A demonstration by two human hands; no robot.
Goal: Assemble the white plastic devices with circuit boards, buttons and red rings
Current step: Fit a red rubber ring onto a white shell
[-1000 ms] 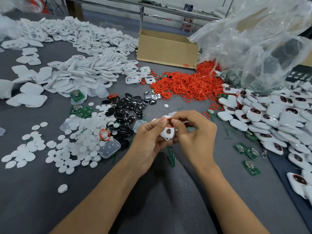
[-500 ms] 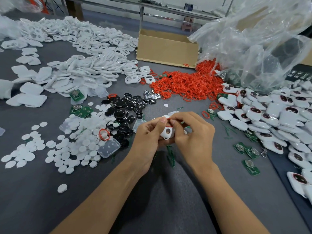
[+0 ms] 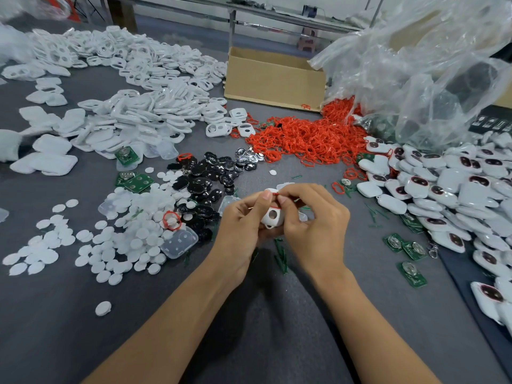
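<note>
Shell (image 3: 273, 217) at frame centre, long axis upright, held by left grip (image 3: 241, 225) and right grip (image 3: 315, 225), fingers curled round it; ring (image 3: 274, 193) at its upper end, between both sets of fingertips.

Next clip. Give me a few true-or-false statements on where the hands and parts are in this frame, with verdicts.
1. The left hand and right hand both grip one white shell. True.
2. The red rings are piled inside the cardboard box. False: they lie on the table in front of it.
3. Finished devices are heaped to the right of the hands. True.
4. The white discs lie to the right of the hands. False: they are spread to the left.
</note>
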